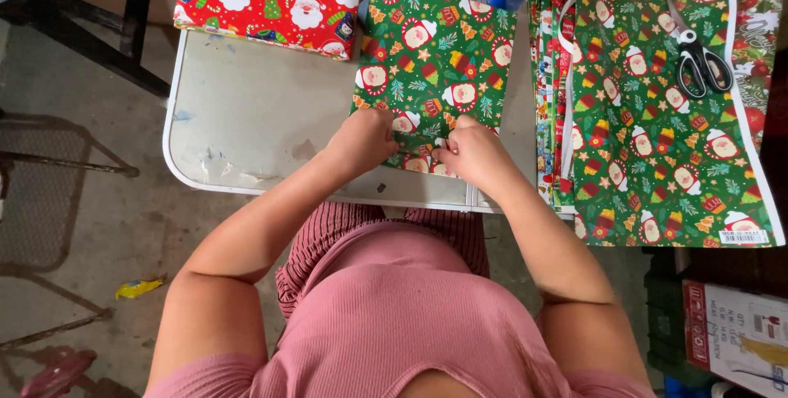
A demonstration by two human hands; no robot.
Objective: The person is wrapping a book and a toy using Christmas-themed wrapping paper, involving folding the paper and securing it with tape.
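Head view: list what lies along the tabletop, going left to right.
Bare white table → left hand → green wrapped parcel → right hand → stack of wrapping sheets, seen edge-on → green sheet on top → black scissors.

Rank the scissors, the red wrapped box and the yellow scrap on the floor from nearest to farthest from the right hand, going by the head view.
From the right hand:
1. Scissors, to its right, lying on the stacked green paper.
2. Red wrapped box, up and to the left, at the table's far corner.
3. Yellow scrap, far left, down on the floor.
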